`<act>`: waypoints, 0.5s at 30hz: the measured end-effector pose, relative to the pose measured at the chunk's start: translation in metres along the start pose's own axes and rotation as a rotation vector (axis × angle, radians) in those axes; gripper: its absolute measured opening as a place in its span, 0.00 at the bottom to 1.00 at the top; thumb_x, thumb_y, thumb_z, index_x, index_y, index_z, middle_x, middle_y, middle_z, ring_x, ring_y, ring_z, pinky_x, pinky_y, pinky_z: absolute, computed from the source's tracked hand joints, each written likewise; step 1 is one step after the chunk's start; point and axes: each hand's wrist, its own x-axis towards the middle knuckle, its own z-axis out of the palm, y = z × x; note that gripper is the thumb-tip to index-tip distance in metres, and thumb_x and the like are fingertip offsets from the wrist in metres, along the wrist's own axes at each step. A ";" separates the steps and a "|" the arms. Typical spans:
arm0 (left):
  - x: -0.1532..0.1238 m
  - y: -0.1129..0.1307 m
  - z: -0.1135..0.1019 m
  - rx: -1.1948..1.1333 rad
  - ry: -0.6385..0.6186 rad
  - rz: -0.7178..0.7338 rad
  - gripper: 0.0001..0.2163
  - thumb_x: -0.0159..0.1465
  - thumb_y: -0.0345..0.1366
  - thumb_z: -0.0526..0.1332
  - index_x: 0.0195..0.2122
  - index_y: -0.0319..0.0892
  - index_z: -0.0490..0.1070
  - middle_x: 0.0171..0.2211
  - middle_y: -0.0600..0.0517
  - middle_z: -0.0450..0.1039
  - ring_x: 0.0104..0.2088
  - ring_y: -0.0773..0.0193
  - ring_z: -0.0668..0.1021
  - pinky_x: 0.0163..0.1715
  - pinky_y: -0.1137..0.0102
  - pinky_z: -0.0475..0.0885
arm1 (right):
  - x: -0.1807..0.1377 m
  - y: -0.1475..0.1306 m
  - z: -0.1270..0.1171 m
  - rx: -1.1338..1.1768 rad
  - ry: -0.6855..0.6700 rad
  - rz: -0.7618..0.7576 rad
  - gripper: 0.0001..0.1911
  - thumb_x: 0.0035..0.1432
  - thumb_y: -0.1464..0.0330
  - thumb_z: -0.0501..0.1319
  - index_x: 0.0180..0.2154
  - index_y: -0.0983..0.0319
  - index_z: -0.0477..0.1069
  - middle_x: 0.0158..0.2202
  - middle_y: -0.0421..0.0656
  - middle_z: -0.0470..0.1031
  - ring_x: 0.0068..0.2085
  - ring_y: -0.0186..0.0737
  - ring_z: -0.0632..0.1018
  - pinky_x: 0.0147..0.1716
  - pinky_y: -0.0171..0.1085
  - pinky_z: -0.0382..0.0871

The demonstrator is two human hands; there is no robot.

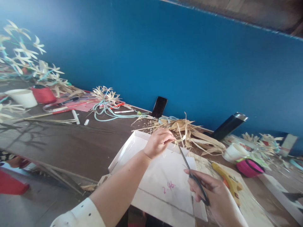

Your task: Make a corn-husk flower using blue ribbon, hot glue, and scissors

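My left hand (159, 142) is closed in a pinch over a white cardboard box lid, holding a small pale strip of dried husk (175, 142) at its fingertips. My right hand (214, 192) grips a pair of scissors (186, 160) with dark handles. The tips of the blades are close to the strip; I cannot tell whether they touch it. Below both hands lies the white box lid (153, 179), marked "2.46." in pink. Just beyond my left hand is a heap of dried husks (201, 138), with small clippings around it.
A phone (159, 106) leans on the blue wall. A black flask (228, 127), a white cup (235, 153), a pink pouch (250, 167) and a yellow glue gun (226, 181) are at right. Husk flowers (105, 94), another white cup (22, 97) and a red pouch (44, 95) stand at left.
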 end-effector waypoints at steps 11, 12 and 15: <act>-0.001 -0.002 0.000 0.012 -0.022 0.011 0.04 0.60 0.29 0.58 0.30 0.40 0.71 0.32 0.49 0.75 0.36 0.66 0.75 0.38 0.69 0.70 | -0.002 -0.005 0.003 -0.002 0.009 0.008 0.23 0.40 0.57 0.69 0.37 0.64 0.77 0.20 0.39 0.67 0.19 0.31 0.66 0.18 0.32 0.57; -0.001 -0.002 0.000 0.015 -0.020 0.012 0.04 0.60 0.29 0.58 0.30 0.40 0.71 0.32 0.49 0.75 0.36 0.66 0.75 0.39 0.69 0.70 | -0.003 -0.006 0.002 -0.006 0.004 0.011 0.23 0.40 0.57 0.69 0.37 0.64 0.77 0.20 0.39 0.67 0.19 0.30 0.66 0.18 0.32 0.58; -0.001 -0.002 0.000 0.008 -0.016 0.016 0.04 0.60 0.29 0.58 0.31 0.40 0.71 0.32 0.49 0.75 0.37 0.66 0.75 0.39 0.69 0.70 | -0.004 -0.009 0.003 -0.023 0.003 0.019 0.24 0.40 0.56 0.69 0.38 0.64 0.77 0.20 0.39 0.68 0.19 0.31 0.66 0.19 0.33 0.59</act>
